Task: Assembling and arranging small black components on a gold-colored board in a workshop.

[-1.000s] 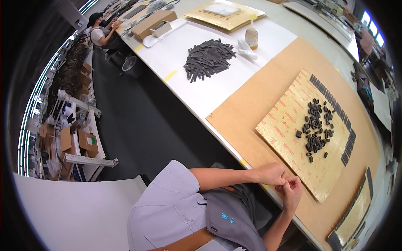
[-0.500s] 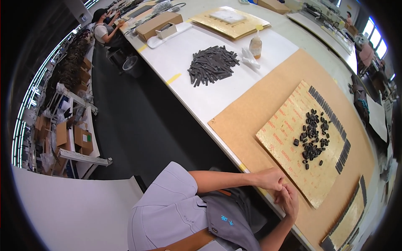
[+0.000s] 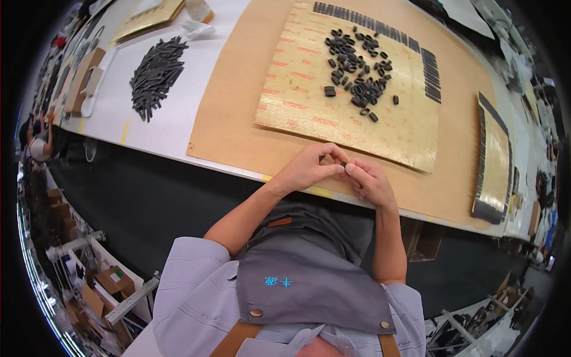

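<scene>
At the near edge of the desk [image 3: 178, 128], both hands meet over the brown cardboard sheet [image 3: 238, 128]. The left hand [image 3: 309, 169] and right hand [image 3: 369, 181] pinch one small black ring-shaped piece [image 3: 344, 164] between their fingertips, each grip clamped on it from its own side. Its long axis is too small to tell. Farther off, on the glossy yellow sheet [image 3: 297, 89], lies a heap of like black pieces [image 3: 357, 65], about equally reachable by either hand. Far left rests a pile of dark flat strips [image 3: 156, 74].
</scene>
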### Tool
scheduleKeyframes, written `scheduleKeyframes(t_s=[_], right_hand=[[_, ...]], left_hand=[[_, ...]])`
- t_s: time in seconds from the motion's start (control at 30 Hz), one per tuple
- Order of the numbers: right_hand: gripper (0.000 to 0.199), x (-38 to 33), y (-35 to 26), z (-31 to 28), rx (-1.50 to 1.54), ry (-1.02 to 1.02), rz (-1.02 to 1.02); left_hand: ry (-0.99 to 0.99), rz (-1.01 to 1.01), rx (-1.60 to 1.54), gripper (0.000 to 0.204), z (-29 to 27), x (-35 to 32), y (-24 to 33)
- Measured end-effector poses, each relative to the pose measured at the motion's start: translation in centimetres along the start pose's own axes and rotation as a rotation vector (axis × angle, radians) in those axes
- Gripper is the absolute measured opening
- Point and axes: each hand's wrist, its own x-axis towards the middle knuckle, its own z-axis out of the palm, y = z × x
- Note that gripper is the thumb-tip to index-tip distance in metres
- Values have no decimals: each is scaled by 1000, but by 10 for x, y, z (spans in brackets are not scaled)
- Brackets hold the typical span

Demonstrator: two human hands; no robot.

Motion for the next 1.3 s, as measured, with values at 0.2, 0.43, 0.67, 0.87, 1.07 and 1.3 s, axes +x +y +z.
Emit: scheduleKeyframes(t_s=[0.2,0.43,0.67,0.87,1.07,1.3], right_hand=[[28,-5,8,-15,96,-147,1],[26,-10,13,-16,181,-185,39],[27,-4,10,-20,205,-185,37],[15,3,9,8,233,19,-188],[8,-10,31,22,39,424,-249],[26,-12,6,9,74,-13,-99]], left_hand=[[9,-32,-193,15,10,5,-6],[-2,-55,-191,15,12,-1,-5],[-7,-55,-212,15,8,6,-6],[104,-21,-94,14,3,0,1],[59,134,83,20,12,1,-9],[64,196,7,14,12,-11,-4]])
